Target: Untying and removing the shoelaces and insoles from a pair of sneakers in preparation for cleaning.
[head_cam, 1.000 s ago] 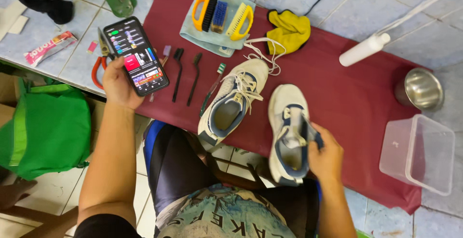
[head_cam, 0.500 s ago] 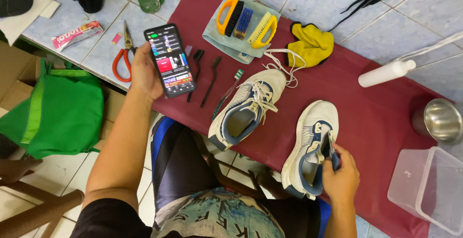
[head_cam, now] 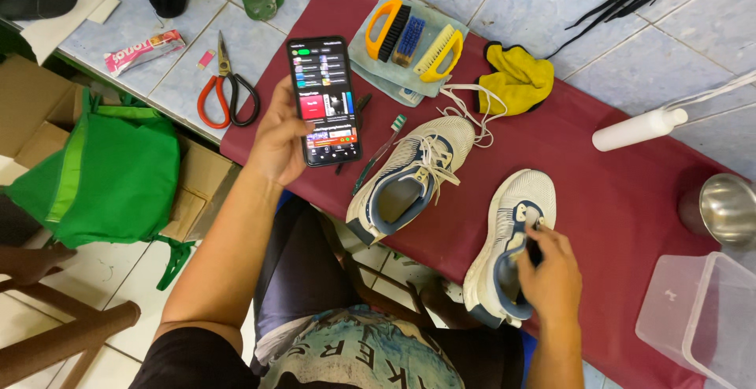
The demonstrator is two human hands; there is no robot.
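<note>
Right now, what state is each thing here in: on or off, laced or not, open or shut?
Phone: screen lit, held in left hand.
Left shoe: laced, lying loose.
Right shoe: no lace visible, gripped at the tongue by right hand.
Scissors: slightly open.
Plastic box: open, no lid on.

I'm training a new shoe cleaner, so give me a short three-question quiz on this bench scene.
1. True or false: the left hand holds a smartphone.
2. Which shoe still has its lace: A) the left sneaker, or B) the right sneaker?
3. What colour is the cloth beside the brushes?

Key: 1 true; 2 A; 3 yellow. The right hand grips the right sneaker's tongue.
</note>
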